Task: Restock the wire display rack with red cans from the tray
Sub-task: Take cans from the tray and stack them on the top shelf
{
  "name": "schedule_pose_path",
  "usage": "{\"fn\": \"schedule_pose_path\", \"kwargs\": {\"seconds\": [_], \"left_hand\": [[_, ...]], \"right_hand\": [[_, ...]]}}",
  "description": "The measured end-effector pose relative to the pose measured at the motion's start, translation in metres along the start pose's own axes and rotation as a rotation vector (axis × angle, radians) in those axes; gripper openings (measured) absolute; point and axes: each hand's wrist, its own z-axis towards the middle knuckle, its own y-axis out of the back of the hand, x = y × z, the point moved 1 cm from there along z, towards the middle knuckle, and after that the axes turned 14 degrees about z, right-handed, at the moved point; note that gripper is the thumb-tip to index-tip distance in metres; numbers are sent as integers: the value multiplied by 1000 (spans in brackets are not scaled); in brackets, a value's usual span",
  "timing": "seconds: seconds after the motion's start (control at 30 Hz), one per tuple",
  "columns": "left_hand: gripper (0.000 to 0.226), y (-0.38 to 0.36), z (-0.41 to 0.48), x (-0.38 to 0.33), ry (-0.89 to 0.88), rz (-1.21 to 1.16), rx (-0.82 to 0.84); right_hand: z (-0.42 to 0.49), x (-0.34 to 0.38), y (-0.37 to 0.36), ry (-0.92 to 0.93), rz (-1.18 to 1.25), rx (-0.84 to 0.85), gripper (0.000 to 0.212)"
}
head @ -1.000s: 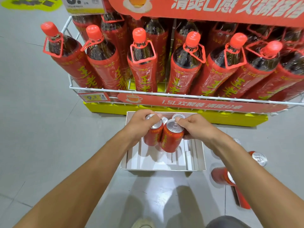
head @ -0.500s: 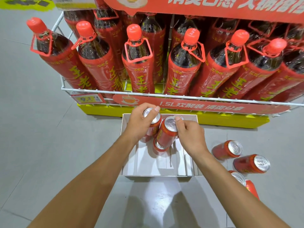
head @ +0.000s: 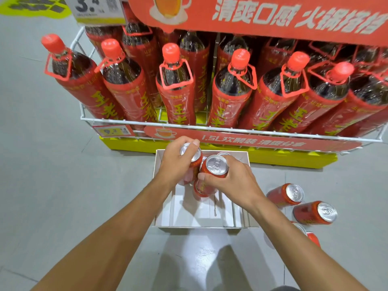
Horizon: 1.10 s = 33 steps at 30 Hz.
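Note:
A white cardboard tray (head: 201, 224) lies on the floor in front of the white wire display rack (head: 210, 128). Above the tray, my left hand (head: 176, 162) grips a red can (head: 192, 155) by its top. My right hand (head: 233, 181) holds another red can (head: 216, 166) right beside it, and a further can (head: 202, 189) shows beneath, partly hidden by my fingers. A silver can top (head: 223, 153) peeks out behind my right hand.
The rack holds several large red-capped bottles (head: 178, 97) on a yellow base (head: 130, 143). Loose red cans (head: 286, 195) (head: 315, 213) lie on the grey floor right of the tray, another (head: 312, 238) by my right forearm. A red banner (head: 262, 15) overhangs the bottles.
Both hands have lifted the cans up out of the tray and toward the rack. My right hand has shifted its grip round the can's side.

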Motion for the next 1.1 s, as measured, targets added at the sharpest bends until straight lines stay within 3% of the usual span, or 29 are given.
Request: {"fn": "schedule_pose_path", "kwargs": {"seconds": [0.13, 0.27, 0.43, 0.57, 0.7, 0.8, 0.87, 0.97, 1.1], "left_hand": [[28, 43, -10, -57, -23, -9, 23], [27, 108, -18, -174, -69, 0, 40], [28, 222, -38, -372, -94, -13, 62], [32, 327, -53, -552, -153, -12, 70], [37, 406, -63, -686, -231, -56, 52], [33, 469, -65, -787, -272, -103, 10], [36, 499, -57, -833, -292, -134, 20], [46, 527, -44, -882, -297, -160, 32], [22, 539, -10, -922, -242, -241, 49]], "right_hand": [[-14, 62, 38, 69, 53, -7, 40], [-36, 178, 100, 117, 48, -1, 36], [-79, 373, 210, 198, 15, -22, 28], [-120, 553, 310, 242, -9, -47, 44], [-144, 689, 380, 325, -55, -53, 56], [-163, 791, 432, 396, -56, -83, 47], [-167, 841, 457, 443, -76, -110, 39], [-168, 895, 480, 494, -117, -178, 56], [-147, 935, 500, 519, -216, -252, 57]]}}
